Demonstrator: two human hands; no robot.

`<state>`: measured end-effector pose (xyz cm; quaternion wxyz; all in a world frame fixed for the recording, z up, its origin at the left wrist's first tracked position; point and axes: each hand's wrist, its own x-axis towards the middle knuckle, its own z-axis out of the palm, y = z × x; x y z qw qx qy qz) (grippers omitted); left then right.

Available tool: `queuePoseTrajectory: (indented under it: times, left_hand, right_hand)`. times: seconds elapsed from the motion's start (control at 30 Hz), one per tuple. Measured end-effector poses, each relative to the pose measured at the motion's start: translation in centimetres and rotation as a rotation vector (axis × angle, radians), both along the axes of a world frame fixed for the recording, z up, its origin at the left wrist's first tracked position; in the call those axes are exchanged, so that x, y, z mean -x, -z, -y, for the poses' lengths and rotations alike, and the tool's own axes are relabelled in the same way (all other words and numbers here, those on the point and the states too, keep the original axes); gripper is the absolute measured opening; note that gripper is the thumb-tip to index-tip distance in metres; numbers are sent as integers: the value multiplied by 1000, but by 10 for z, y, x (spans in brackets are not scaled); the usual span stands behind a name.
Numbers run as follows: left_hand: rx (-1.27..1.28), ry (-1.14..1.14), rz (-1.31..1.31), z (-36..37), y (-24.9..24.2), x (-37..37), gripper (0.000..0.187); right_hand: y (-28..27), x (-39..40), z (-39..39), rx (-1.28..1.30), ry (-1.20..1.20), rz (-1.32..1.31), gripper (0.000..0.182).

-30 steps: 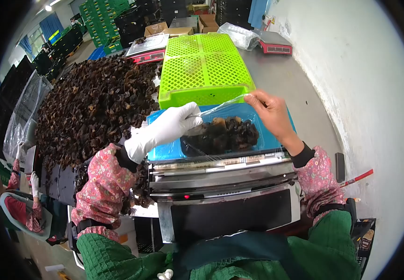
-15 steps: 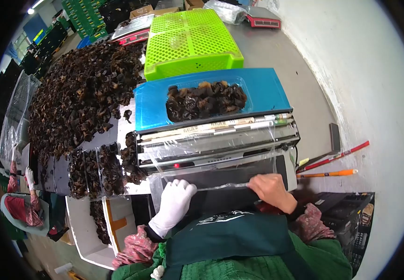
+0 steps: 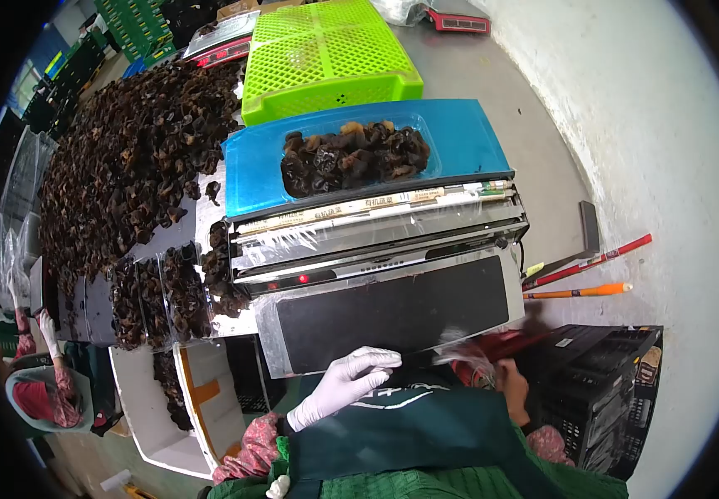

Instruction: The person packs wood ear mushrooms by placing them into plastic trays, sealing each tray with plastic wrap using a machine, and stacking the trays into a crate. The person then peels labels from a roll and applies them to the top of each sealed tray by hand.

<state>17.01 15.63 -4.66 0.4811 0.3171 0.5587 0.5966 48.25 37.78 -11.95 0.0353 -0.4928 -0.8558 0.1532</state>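
My left hand (image 3: 347, 387), in a white glove, is just in front of the wrapping machine's black plate (image 3: 393, 312). Its fingers are stretched out, the thumb apart, holding nothing. Low on the right, my bare right hand (image 3: 512, 392) is closed on a crumpled piece of clear plastic film (image 3: 474, 366), partly smeared by motion. Behind the plate, the film wrapping machine (image 3: 359, 268) carries printed rolls and shows a red light. On its blue top (image 3: 467, 150) sits a clear tray (image 3: 434, 137) full of dark wood ear mushrooms (image 3: 355, 158).
A large heap of wood ears (image 3: 135, 158) covers the left of the table, with several filled trays (image 3: 156, 295) before it. A green crate (image 3: 326, 58) stands behind. Black crates (image 3: 600, 382) are at right, a foam box (image 3: 139, 416) at lower left. Another person's gloved hand (image 3: 49, 331) shows far left.
The film stretched between both hands has come away from the machine. My right hand has moved down and right with it crumpled; my left hand has let go and opened. The view has shifted slightly.
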Motion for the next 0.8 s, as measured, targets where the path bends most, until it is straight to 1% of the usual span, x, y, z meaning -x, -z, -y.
queuePoseTrajectory:
  times: [0.07,0.17,0.2,0.27,0.3,0.33,0.37,0.4,0.43,0.47,0.53,0.57,0.6,0.63,0.67,0.73,0.77,0.8]
  left_hand:
    - [-34,9,-113,-5,-4,5,22]
    - [-81,-56,-236,-12,-22,21,19]
    - [-62,-110,-133,-13,-25,28,18]
    - [-102,-209,-173,-15,-37,51,15]
    - [-124,-277,-185,-17,-45,60,15]
    - [-107,-338,-181,-19,-53,70,14]
    - [-91,-400,-175,-21,-60,80,14]
    - [-84,-464,-120,-24,-65,88,15]
    - [-26,-478,-151,-24,-64,98,16]
    - [-45,-500,-189,-29,-67,104,16]
    - [-41,-529,-311,-34,-68,117,15]
    - [-64,-537,-404,-37,-70,123,15]
    - [-85,-547,-496,-40,-73,127,15]
    - [-105,-558,-589,-41,-76,131,15]
    - [-99,-537,-597,-39,-80,132,15]
    - [-81,-499,-650,-34,-83,134,15]
    - [-51,-475,-657,-30,-85,133,15]
    - [-64,-499,-649,-27,-80,130,15]
  right_hand:
    - [26,-62,12,101,120,499,24]
    - [126,-155,10,-161,-434,471,28]
    - [98,-121,-4,21,-392,371,28]
    - [17,-29,-30,371,-260,164,30]
    - [-14,0,-44,363,-410,25,28]
    - [-63,44,-49,498,-319,-80,25]
    - [-109,82,-53,675,-180,-188,20]
    - [-134,108,-59,621,-216,-341,23]
    - [-146,131,-68,574,-204,-471,26]
    - [-168,164,-72,529,-277,-605,23]
    - [-186,230,-81,505,-296,-768,20]
    - [-188,263,-88,575,-270,-781,18]
    - [-195,296,-92,579,-359,-784,18]
    - [-196,331,-95,525,-472,-806,16]
    - [-197,363,-97,380,-574,-739,12]
    - [-195,419,-104,119,-874,-670,22]
    - [-188,442,-108,133,-944,-610,24]
    - [-180,462,-114,147,-1014,-546,26]
